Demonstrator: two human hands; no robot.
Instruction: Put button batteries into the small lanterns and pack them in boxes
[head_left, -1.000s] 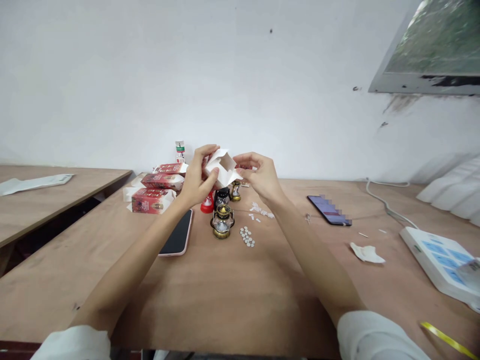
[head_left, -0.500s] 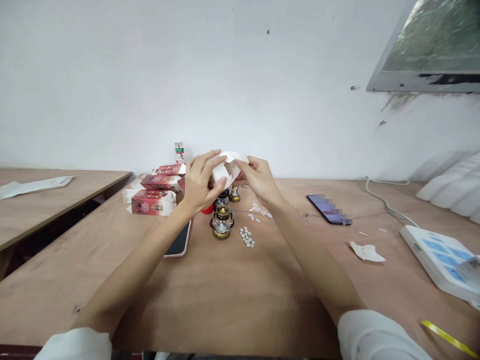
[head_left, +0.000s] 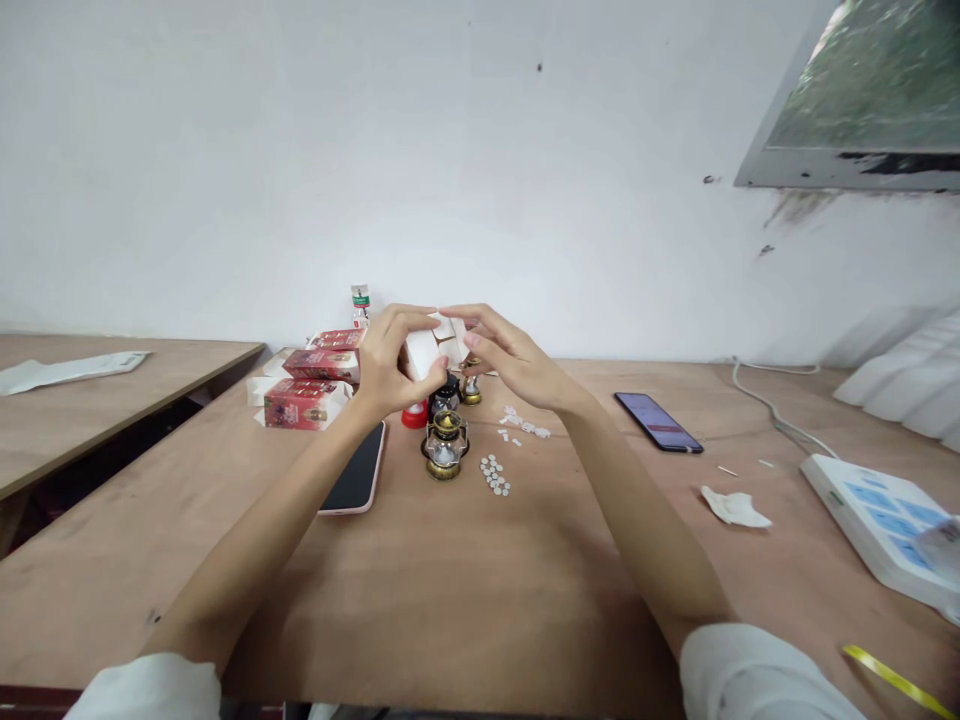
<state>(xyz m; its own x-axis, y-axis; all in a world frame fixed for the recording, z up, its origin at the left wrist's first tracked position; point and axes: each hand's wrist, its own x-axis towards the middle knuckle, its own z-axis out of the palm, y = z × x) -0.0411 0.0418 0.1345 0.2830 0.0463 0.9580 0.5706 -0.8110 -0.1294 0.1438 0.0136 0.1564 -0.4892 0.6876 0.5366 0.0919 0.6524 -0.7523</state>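
A small white-sided carton (head_left: pixel 421 356) is up off the table between my hands, its end flaps toward me. My left hand (head_left: pixel 386 362) grips it from the left, thumb below and fingers over the top. On the right side, my right hand (head_left: pixel 517 362) has its fingers and thumb on the flaps, closed around that edge. Below the carton stands a miniature gold lantern (head_left: pixel 445 450). A black lantern (head_left: pixel 445 394), a red one (head_left: pixel 414 415) and another gold one (head_left: pixel 471 390) are partly hidden behind it or by my hands.
Several red printed cartons (head_left: pixel 304 404) lie at the left. A pink-cased phone (head_left: pixel 358 478) is by my left forearm. Coin-like discs (head_left: pixel 495 475) and white bits (head_left: pixel 525 424) lie mid-table. Another phone (head_left: pixel 658 422), crumpled paper (head_left: pixel 735 507) and a white box (head_left: pixel 877 520) are right.
The carton's end has gone from gaping open to having its flaps folded inward. My right hand has shifted left over the flaps, and the carton has turned slightly.
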